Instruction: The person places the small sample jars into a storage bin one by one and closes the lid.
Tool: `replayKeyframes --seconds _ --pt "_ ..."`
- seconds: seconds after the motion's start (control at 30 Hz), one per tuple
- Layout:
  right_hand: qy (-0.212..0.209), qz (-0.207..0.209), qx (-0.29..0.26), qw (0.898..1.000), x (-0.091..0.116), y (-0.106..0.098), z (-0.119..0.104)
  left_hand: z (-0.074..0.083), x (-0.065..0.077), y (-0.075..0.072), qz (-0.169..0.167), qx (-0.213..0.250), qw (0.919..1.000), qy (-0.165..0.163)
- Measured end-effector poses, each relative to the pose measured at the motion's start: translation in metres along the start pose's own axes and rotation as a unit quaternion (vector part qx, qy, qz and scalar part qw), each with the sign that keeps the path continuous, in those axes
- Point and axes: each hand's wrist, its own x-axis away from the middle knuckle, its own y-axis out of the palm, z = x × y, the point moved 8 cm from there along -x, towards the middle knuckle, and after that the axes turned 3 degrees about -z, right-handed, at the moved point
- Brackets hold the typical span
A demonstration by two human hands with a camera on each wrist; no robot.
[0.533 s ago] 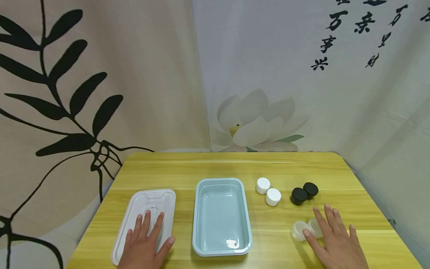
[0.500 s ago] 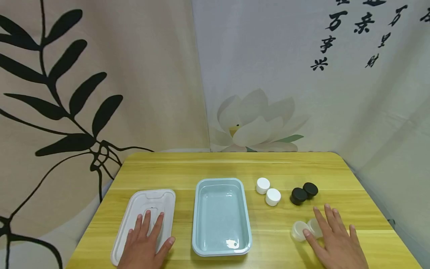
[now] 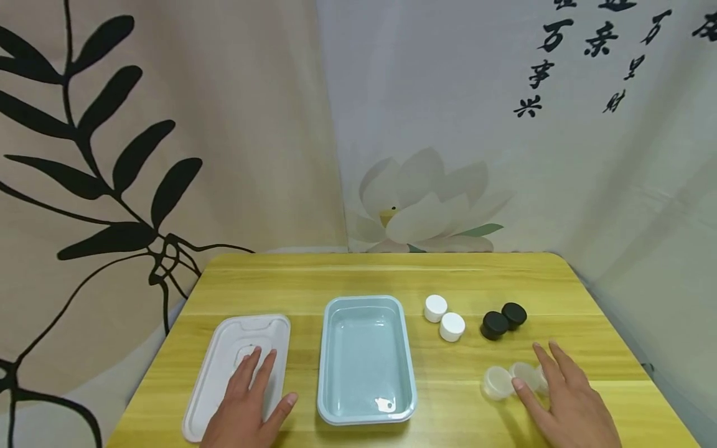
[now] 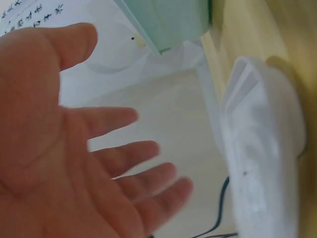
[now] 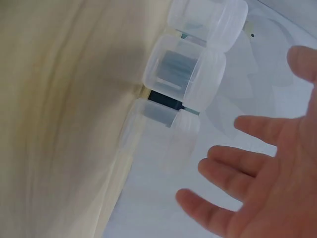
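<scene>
My left hand (image 3: 246, 404) hovers over the near part of a white rectangular lid (image 3: 269, 333) with a recessed middle, fingers spread loosely. In the left wrist view a gap shows between this hand's open palm (image 4: 74, 144) and the lid (image 4: 257, 158) on the table. At the right, my right hand (image 3: 574, 401) is just beside three small translucent round jars (image 3: 496, 382) standing in a row, holding nothing. It partly covers the rightmost jar in the head view. The right wrist view shows the jars (image 5: 173, 72) apart from the relaxed fingers (image 5: 230, 176).
A light blue rectangular tray (image 3: 366, 361) stands mid-table with nothing in it. Right of it are two short white round pieces (image 3: 452, 326), then two black ones (image 3: 494, 325). A printed curtain (image 3: 269, 155) hangs behind the wooden table (image 3: 336, 274).
Both hands have risen a little and shifted slightly right. The right hand now uncovers part of the third jar. The lid, tray and round pieces stay in place.
</scene>
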Motion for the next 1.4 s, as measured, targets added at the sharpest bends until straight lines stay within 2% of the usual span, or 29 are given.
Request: replayKeyframes --seconds 0.1,0.27,0.4,0.53,0.63,0.8,0.9,0.97,1.0,1.03,1.13,1.2,1.3,1.33,1.4 --pt "0.007 0.044 0.0 0.999 0.003 -0.008 -0.002 0.001 0.0 -0.002 0.025 0.012 0.9996 0.003" --pt "0.0 0.127 -0.028 0.992 0.009 -0.022 -0.006 0.003 0.001 -0.012 0.098 0.036 0.9944 0.017" --pt "-0.014 0.183 -0.085 0.979 0.015 -0.031 -0.009 0.006 0.003 -0.016 0.143 0.081 0.9862 0.02" --pt "-0.013 0.213 -0.145 0.966 0.02 -0.038 -0.008 0.007 0.005 -0.014 0.168 0.152 0.9739 0.0" --pt "0.016 0.213 -0.205 0.955 0.022 -0.039 -0.006 0.008 0.006 -0.007 0.164 0.2 0.9655 -0.028" --pt "0.073 0.207 -0.31 0.925 0.026 -0.039 -0.001 0.01 0.005 0.009 0.116 0.255 0.9572 -0.073" --pt "0.088 0.203 -0.343 0.913 0.026 -0.04 0.004 0.011 0.006 0.02 0.09 0.299 0.9462 -0.086" --pt "0.093 0.197 -0.361 0.907 0.025 -0.039 0.009 0.011 0.007 0.028 0.065 0.352 0.9283 -0.1" --pt "0.094 0.193 -0.378 0.901 0.025 -0.039 0.011 0.012 0.008 0.033 0.046 0.386 0.9147 -0.112" --pt "0.096 0.188 -0.398 0.893 0.024 -0.038 0.015 0.012 0.008 0.039 0.024 0.419 0.8991 -0.124" --pt "0.097 0.18 -0.462 0.863 0.024 -0.034 0.024 0.015 0.012 0.055 -0.038 0.508 0.8445 -0.165" --pt "0.102 0.179 -0.491 0.846 0.024 -0.031 0.03 0.017 0.015 0.062 -0.068 0.544 0.817 -0.18" --pt "0.114 0.176 -0.5 0.84 0.022 -0.029 0.038 0.021 0.016 0.069 -0.089 0.583 0.7877 -0.179" --pt "0.12 0.174 -0.503 0.838 0.022 -0.027 0.041 0.022 0.016 0.071 -0.094 0.592 0.7809 -0.175" --pt "0.13 0.169 -0.52 0.827 0.021 -0.023 0.047 0.024 0.016 0.074 -0.109 0.608 0.7676 -0.171"
